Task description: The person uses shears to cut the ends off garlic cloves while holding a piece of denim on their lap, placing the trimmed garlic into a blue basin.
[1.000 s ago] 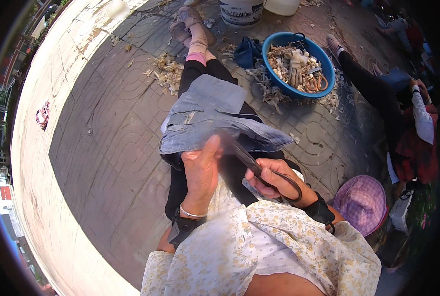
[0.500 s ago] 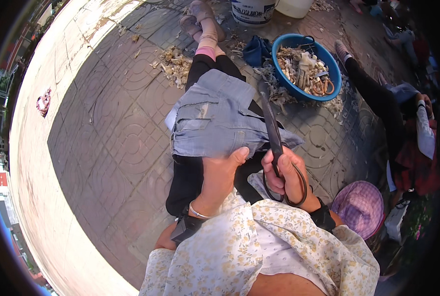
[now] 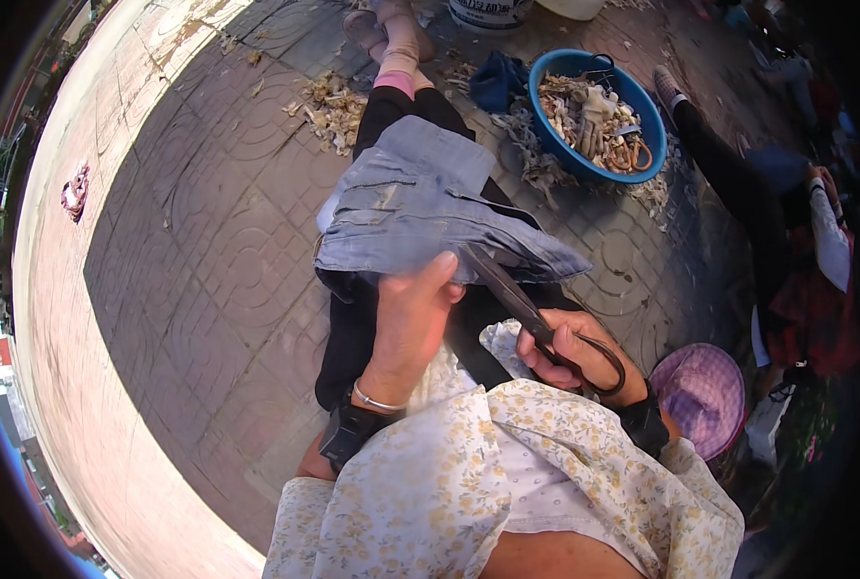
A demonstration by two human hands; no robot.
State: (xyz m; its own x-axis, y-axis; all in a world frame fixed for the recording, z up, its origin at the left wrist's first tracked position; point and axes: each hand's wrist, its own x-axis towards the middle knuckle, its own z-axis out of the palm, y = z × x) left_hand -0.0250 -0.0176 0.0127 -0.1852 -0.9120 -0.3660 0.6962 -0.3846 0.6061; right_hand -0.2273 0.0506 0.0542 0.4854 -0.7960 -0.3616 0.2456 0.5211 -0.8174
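A piece of blue denim (image 3: 391, 207) with frayed edges and a pocket-like seam lies spread across my lap. My left hand (image 3: 416, 309) grips its near edge, thumb on top and the other fingers mostly hidden under the cloth. In my right hand (image 3: 580, 357) is a pair of dark scissors (image 3: 512, 296), fingers wrapped around the handles. Their blades point up and left, the tips against the near edge of the denim just right of my left thumb. Whether the blades are parted is hard to tell.
A blue basin (image 3: 555, 159) holding scraps and gloves stands ahead to the right, with a dark blue cloth (image 3: 499, 82) beside it. Scrap piles (image 3: 332, 111) lie on the paving. A purple checked hat (image 3: 697, 400) is at my right, near another person's outstretched leg (image 3: 724, 174).
The scissors have tilted from nearly upright down to the left, their tips now at the denim's edge. My right hand has lowered slightly. My left hand still grips the cloth, its thumb shifted up-left.
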